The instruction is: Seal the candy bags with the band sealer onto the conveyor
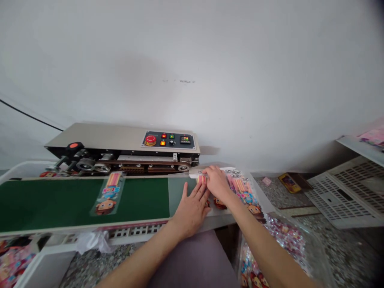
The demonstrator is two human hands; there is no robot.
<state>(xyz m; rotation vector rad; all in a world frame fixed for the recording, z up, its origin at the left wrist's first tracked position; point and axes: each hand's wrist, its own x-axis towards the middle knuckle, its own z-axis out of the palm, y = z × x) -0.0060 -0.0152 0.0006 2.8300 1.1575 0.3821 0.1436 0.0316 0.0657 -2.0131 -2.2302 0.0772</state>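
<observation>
My left hand (192,208) lies flat with fingers spread on a clear printed packet (202,180) at the right end of the green conveyor belt (60,202). My right hand (217,182) rests on top of the same packet, fingers curled down on its upper edge near the sealing machine (120,146). Another sealed packet (108,194) with a cartoon face and pink sticks lies further left on the belt. A stack of similar packets (244,192) sits just right of my right hand.
The machine's control panel (169,140) has a red button and lit lamps. White plastic crates (345,192) stand at the right. More printed packets (279,236) lie below the table edge, and others (13,260) at bottom left.
</observation>
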